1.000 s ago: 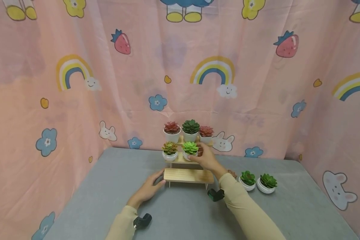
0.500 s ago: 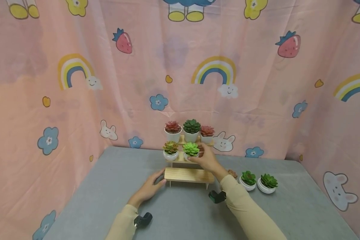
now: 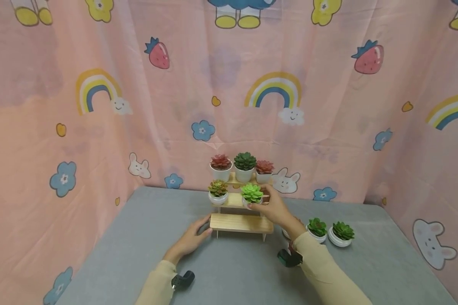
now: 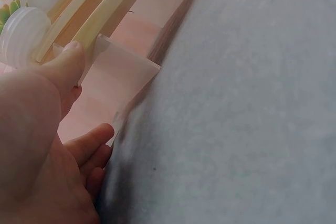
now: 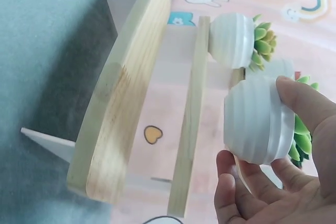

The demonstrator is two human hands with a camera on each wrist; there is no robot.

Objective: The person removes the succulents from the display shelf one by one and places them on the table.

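In the head view my right hand [image 3: 276,207] holds a bright green succulent [image 3: 252,192] in a white pot over the right part of the middle shelf [image 3: 230,201]. The right wrist view shows thumb and fingers round the ribbed white pot [image 5: 257,121], whose base is apart from the middle board [image 5: 191,114]. At the left end of the bottom wooden shelf [image 3: 240,223] is my left hand [image 3: 190,238]. Its thumb touches the board's end in the left wrist view, with the other fingers loosely bent low beside the clear leg [image 4: 118,72].
A yellow-green succulent [image 3: 218,192] stands on the middle shelf's left. Two red succulents flank a dark green succulent [image 3: 245,167] on the top shelf. Right of the stand, green succulents [image 3: 341,234] sit on the grey table [image 3: 229,271], another pot partly hidden by my right arm. A patterned curtain [image 3: 175,106] hangs behind.
My right hand has moved the bright green succulent a little to the right along the middle shelf. The left hand stays at the bottom shelf's end.
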